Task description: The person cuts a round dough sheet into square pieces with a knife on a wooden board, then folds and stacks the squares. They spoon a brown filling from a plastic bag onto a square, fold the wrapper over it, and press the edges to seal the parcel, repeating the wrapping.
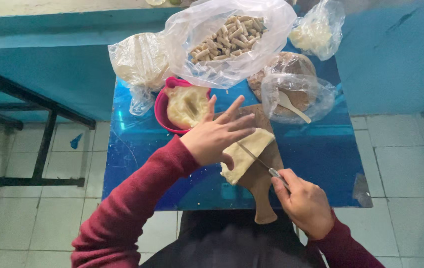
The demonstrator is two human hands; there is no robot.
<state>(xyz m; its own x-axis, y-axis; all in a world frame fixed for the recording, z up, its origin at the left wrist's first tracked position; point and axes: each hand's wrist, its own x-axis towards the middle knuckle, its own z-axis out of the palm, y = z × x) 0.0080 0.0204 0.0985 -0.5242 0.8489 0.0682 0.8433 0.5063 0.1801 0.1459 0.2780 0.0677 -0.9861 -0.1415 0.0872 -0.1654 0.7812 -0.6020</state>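
Observation:
A pale sheet of dough (245,153) lies on a wooden cutting board (263,191) on a small blue table (321,159). My right hand (305,203) grips a knife (256,160) whose blade lies across the dough. My left hand (217,134) hovers over the dough's left end with fingers spread, holding nothing; whether the thumb touches the dough is unclear. A pink bowl (160,110) of mashed filling sits just left of that hand.
A clear bag of rolled pastry pieces (229,37) sits at the table's back, with a bag of dough (140,62) to its left and another bag (316,32) to its right. A bagged dish with a white spoon (294,94) is back right. Tiled floor surrounds the table.

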